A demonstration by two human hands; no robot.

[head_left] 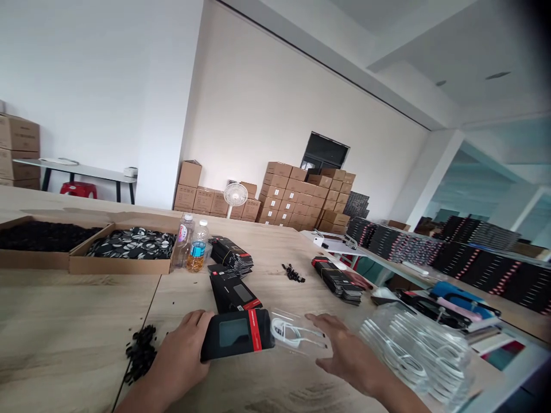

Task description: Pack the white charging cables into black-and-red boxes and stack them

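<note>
My left hand (187,350) is closed around the left end of a black box (232,334) with a red band and a grey window. A clear plastic tray (307,338) carrying a coiled white cable (286,332) sticks out of the box's right end. Thumb and fingers of my right hand (340,350) straddle the tray's long edges near its outer end. Just behind lie flat black boxes (232,291), with a banded stack (232,255) beyond them. Stacked clear trays with white cables (417,350) are to the right of my right hand.
Small black pieces lie in a heap (142,353) at left and a smaller pile (293,273) further back. Two bottles (197,246) stand beside an open carton of black-and-white pieces (120,265). Another banded stack (338,281) lies right. A side table (456,264) holds many black packages.
</note>
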